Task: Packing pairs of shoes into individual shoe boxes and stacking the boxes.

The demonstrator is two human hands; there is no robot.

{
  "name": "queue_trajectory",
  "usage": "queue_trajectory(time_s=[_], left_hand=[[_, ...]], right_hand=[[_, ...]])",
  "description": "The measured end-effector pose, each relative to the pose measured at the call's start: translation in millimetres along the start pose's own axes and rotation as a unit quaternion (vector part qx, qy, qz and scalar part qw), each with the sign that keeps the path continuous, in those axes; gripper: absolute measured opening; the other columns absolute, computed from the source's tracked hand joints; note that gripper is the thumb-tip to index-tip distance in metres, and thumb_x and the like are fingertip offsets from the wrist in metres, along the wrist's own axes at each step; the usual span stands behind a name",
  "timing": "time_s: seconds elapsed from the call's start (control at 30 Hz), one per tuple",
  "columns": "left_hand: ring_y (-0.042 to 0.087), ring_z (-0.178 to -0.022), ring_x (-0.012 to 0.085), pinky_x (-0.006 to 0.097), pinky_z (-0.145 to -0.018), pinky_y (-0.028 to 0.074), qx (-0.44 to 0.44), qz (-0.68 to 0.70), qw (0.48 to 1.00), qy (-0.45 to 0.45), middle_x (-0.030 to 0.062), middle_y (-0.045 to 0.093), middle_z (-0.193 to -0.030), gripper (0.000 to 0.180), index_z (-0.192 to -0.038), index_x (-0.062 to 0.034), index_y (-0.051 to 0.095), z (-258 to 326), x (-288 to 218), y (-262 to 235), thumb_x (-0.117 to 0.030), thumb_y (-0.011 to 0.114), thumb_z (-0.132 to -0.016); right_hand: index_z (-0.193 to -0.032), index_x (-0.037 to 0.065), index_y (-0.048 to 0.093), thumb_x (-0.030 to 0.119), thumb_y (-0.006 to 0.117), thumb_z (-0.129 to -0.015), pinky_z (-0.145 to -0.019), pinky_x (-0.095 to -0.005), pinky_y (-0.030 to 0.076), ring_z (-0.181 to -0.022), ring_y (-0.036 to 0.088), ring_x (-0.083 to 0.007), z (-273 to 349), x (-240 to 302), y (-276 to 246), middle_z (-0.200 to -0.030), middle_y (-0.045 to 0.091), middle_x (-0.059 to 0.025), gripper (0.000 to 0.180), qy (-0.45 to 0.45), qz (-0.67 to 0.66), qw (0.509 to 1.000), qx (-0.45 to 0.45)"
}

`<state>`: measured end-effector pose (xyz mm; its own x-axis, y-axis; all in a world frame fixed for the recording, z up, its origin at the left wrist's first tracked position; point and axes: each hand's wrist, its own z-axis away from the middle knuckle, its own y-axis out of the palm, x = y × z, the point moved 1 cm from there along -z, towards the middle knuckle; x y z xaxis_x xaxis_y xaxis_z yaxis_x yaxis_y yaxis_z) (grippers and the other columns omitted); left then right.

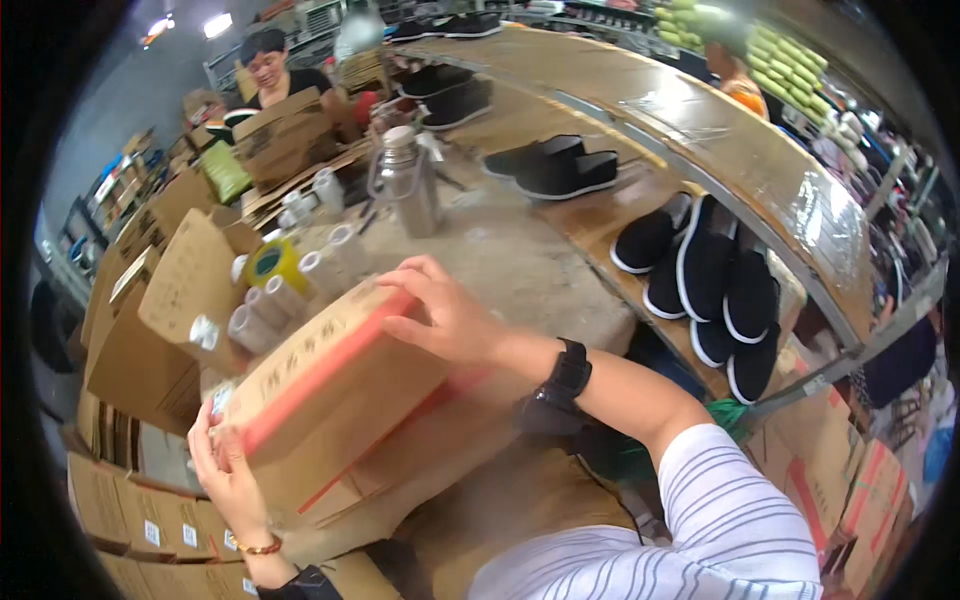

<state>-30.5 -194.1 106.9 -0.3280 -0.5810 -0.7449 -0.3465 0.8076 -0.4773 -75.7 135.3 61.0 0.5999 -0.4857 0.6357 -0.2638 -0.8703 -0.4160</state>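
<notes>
A brown cardboard box [345, 425] with a red stripe along its upper edge is tilted in front of me at the near edge of the worktable. My left hand [228, 468] grips the box's left end, its fingers over the upper corner. At the opposite end, my right hand [445, 312] holds the upper corner with thumb and fingers. Just beyond the box stand several pale rolls [285, 295] and a yellow-green roll of tape [275, 262]. What the box contains is hidden.
Black slip-on shoes [715, 270] with white soles lie on the rack shelf at right, below a film-covered board [680, 90]. A bottle [408, 185] stands mid-table. Open cartons [200, 280] crowd the left; stacked boxes [150, 520] sit lower left. A co-worker [285, 85] handles a carton across the table.
</notes>
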Motion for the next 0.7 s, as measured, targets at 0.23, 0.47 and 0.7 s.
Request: queue_trajectory(time_s=[0.23,0.47,0.7], left_hand=[[0.038,-0.128,0.0334,0.052,-0.106,0.024,0.130,-0.421,0.886,0.148,0.0181,0.042,-0.136,0.051,-0.135,-0.0175,0.046,15,31,79,-0.033,0.056,-0.088],[0.036,-0.128,0.0346,0.053,-0.106,0.025,0.124,-0.383,0.907,0.127,0.0179,0.040,-0.136,0.051,-0.135,-0.0197,0.046,17,27,84,-0.036,0.055,-0.087],[0.037,-0.127,0.0346,0.051,-0.107,0.023,0.101,-0.374,0.912,0.137,0.0180,0.043,-0.132,0.052,-0.133,-0.0190,0.048,17,26,80,-0.036,0.059,-0.085]], right_hand=[[-0.101,0.014,0.068,0.031,0.070,-0.073,-0.085,-0.0455,0.046,-0.101,0.055,-0.0365,73,-70,-161,-0.107,0.058,-0.0198,0.034,0.103,0.408,0.907,0.026],[-0.114,0.013,0.063,0.046,0.061,-0.082,-0.092,-0.0485,0.041,-0.110,0.054,-0.0384,163,-54,-326,-0.113,0.062,-0.0179,0.046,0.447,0.694,0.543,-0.152],[-0.101,0.005,0.067,0.034,0.057,-0.087,-0.077,-0.0392,0.049,-0.091,0.064,-0.0276,134,-47,-295,-0.098,0.067,-0.0142,0.034,0.324,0.277,0.866,-0.261]])
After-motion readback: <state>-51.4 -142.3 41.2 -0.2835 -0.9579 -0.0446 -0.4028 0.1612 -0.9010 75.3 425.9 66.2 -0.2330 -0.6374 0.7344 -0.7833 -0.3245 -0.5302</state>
